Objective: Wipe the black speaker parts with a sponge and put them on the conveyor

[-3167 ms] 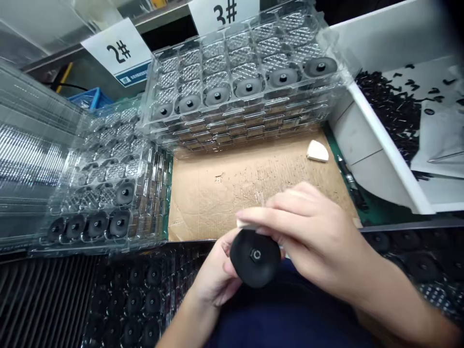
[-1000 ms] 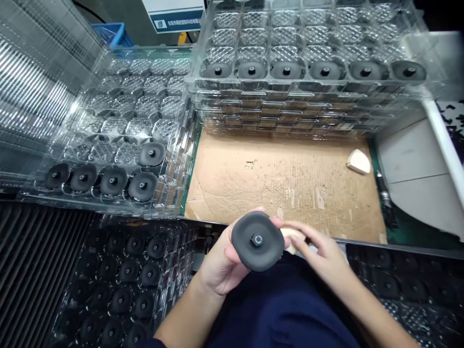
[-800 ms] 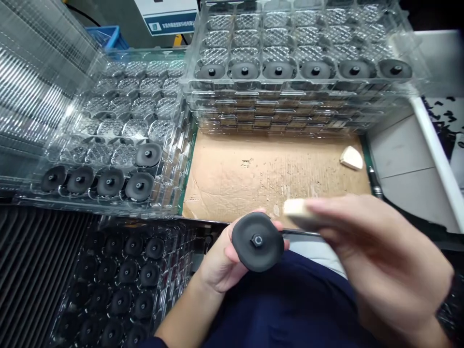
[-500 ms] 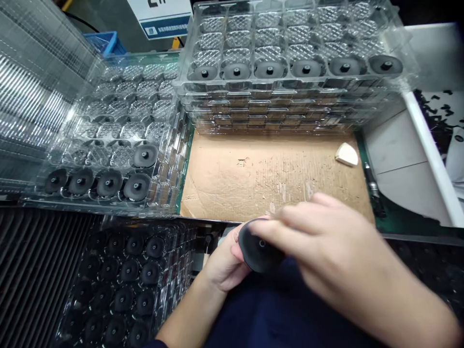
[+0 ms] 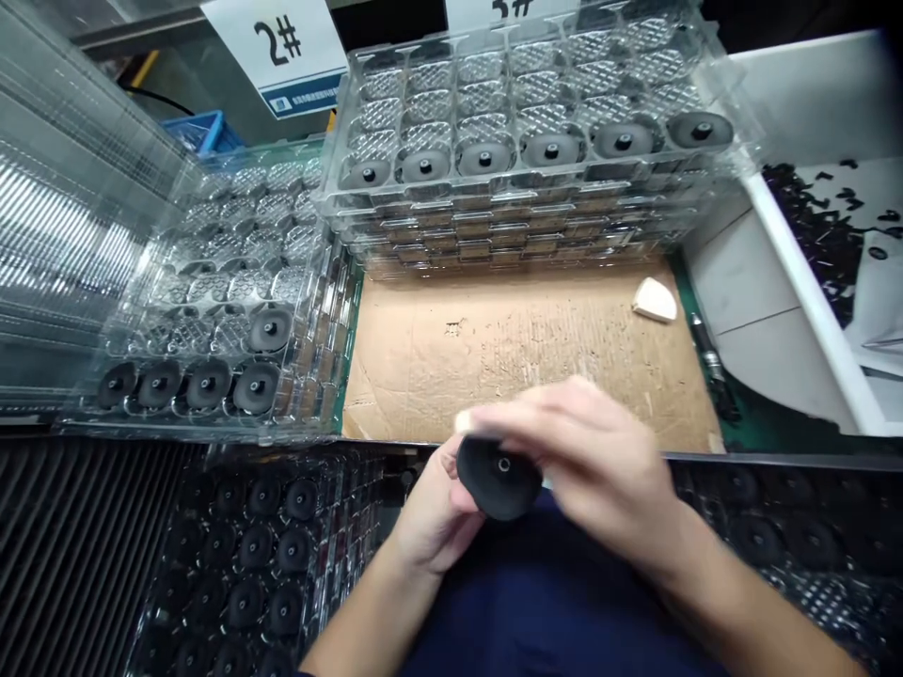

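Observation:
My left hand [image 5: 432, 512] grips a round black disc [image 5: 499, 481] by its left edge, above my lap. The disc is shallow like a cup, with a small ring-shaped stub at its centre. Over the disc's upper and right rim lies my right hand [image 5: 585, 451], fingers pointing left and smeared by motion. Whether it holds anything small is hidden. Similar discs with centre stubs sit in the front rows of the clear tray at the left [image 5: 272, 437] and of the clear tray stack at the back [image 5: 536, 179].
Ahead lies a cardboard sheet [image 5: 423, 376] with a cream wedge-shaped block [image 5: 655, 299] on it. A pen-like tool [image 5: 712, 362] lies to its right. Beyond stands a white bin [image 5: 811, 291] with small black pieces [image 5: 822, 235]. Below left, another tray [image 5: 321, 536] holds many discs.
My right hand has shifted left and up across the disc's upper rim. The disc stays in my left hand. The view has tilted, showing more of the number signs at the back.

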Available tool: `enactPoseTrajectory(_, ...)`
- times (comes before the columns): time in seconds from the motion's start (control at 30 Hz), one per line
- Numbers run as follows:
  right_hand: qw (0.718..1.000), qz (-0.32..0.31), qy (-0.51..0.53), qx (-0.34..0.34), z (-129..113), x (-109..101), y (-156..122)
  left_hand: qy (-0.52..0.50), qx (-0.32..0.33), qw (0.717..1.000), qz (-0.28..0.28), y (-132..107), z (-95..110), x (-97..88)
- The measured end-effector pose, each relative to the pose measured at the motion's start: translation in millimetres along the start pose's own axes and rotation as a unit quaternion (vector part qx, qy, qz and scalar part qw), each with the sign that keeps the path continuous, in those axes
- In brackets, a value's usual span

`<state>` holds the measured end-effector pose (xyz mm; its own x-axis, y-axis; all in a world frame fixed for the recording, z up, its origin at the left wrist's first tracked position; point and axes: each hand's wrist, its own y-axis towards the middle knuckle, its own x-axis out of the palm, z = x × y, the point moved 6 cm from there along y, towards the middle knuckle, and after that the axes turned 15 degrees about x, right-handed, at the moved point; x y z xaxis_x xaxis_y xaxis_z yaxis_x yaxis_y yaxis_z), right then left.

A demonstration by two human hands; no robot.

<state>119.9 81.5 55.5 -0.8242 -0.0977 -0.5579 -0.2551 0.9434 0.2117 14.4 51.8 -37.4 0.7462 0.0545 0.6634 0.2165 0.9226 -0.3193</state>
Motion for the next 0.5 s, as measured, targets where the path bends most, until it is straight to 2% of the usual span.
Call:
enactPoseTrajectory(0.07, 0.99, 0.043, 0.015, 0.135, 36.6, -6.5, -6.6, -0.046, 0.024, 0.999, -0.013, 0.3, 2.8, 2.2)
enactPoseTrajectory(0.13, 0.973, 0.052, 0.028, 0.225, 71.9, -2.7, -21.2, -0.074, 0.035, 0.996, -0.015, 1.1, 4.0, 2.1)
enactPoseTrajectory(0.23, 0.963, -0.007, 0.034, 0.267, 111.2, 22.7, -42.9, -0.055, 0.036, 0.998, 0.009, 3.8, 2.7, -1.9)
enactPoseTrajectory(0.3, 0.962, -0.027, 0.031, 0.269, 123.4, 33.8, -49.3, -0.041, 0.034, 0.998, 0.019, 6.0, 1.7, -2.1)
enactPoseTrajectory(0.4, 0.959, 0.006, 0.035, 0.282, 111.6, 23.7, -43.1, -0.033, 0.029, 0.999, 0.015, 8.3, 1.4, 3.9)
enactPoseTrajectory(0.47, 0.961, 0.066, 0.044, 0.267, 81.7, 3.5, -33.0, -0.024, 0.03, 0.999, 0.01, 8.5, 2.6, 9.5)
enactPoseTrajectory(0.5, 0.965, 0.106, 0.046, 0.238, 61.9, -7.5, -28.0, -0.017, 0.033, 0.999, 0.011, 8.1, 3.7, 11.6)
